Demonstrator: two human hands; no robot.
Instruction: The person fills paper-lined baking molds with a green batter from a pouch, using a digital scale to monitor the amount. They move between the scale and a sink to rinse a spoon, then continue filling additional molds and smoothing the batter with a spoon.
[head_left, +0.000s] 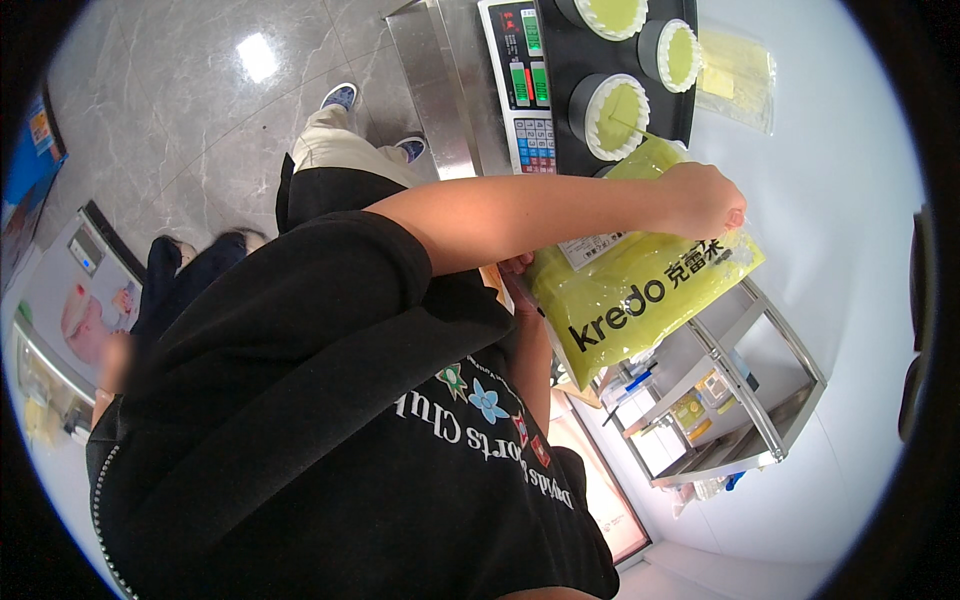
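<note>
A yellow-green plastic bag (637, 292) with printed writing and a white label hangs in front of me. My left hand (701, 201) grips its upper edge. My right hand (516, 264), largely hidden behind my left forearm, is at the bag's near side; its fingers look curled against it. A thin green strand runs from the bag's corner to a round mould (616, 118) with green filling and a ruffled white liner. Similar moulds (677, 56) stand beside it on a black tray (559, 67).
A digital scale (517, 75) lies by the tray on a steel table (480, 112). A clear packet (739, 82) lies beyond the tray. A metal rack (765, 375) holds packages at the right. Another person's dark-clothed legs (187, 266) show at left, near a counter (56, 375).
</note>
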